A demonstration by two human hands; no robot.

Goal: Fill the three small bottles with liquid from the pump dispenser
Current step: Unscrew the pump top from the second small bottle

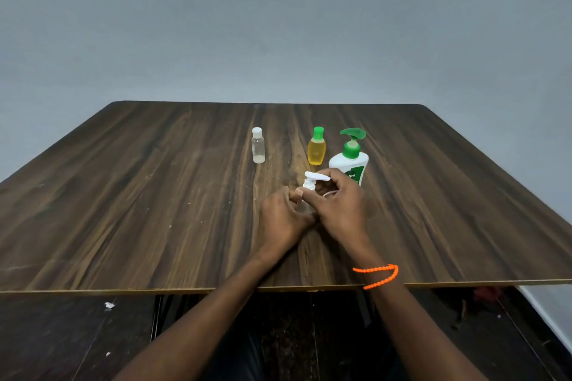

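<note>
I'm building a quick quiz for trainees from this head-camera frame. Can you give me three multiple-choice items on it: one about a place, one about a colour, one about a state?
1. Where does the clear bottle with the white cap stand?
A. To the left of the yellow bottle
B. Behind the large pump dispenser
C. At the near edge of the table

2. What colour is the cap of the yellow bottle?
A. White
B. Green
C. Orange

3. What are the hands doing?
A. Both lie flat on the table
B. Both hold the small bottle with the white pump top
C. One presses the large dispenser's pump

Answers:
1 A: it stands apart, left of the yellow bottle and the pump dispenser.
2 B: the cap is green.
3 B: the left hand and right hand grip the small pump-top bottle.
</note>
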